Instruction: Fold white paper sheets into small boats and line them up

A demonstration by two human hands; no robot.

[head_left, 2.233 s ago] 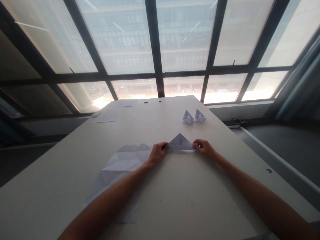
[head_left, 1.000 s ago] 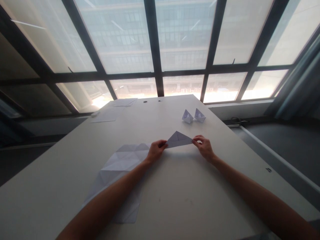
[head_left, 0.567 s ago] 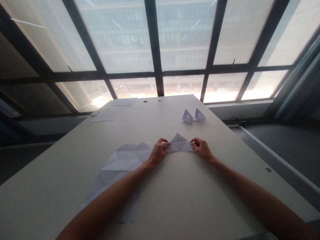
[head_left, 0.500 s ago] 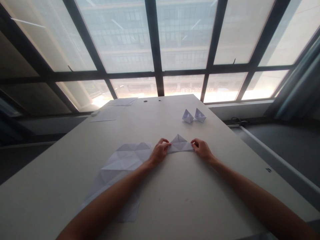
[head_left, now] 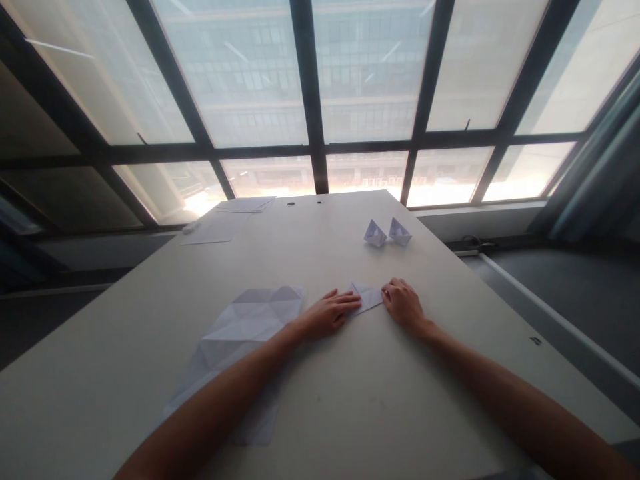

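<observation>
A small folded white paper piece (head_left: 367,297) lies flat on the pale table (head_left: 350,387) between my hands. My left hand (head_left: 327,315) rests on its left part with the fingers stretched out flat, pressing it down. My right hand (head_left: 401,304) sits at its right corner with the fingers curled, touching the paper's edge. A large creased sheet of white paper (head_left: 240,347) lies spread to the left, partly under my left forearm.
Two finished small paper boats (head_left: 387,233) stand side by side further back on the right. Flat sheets of paper (head_left: 220,223) lie at the table's far left corner. A tall window with dark frames rises behind the table.
The folded piece was held up by both ends between pinched fingers; now it is down flat on the table, my left hand opened out on top of it.
</observation>
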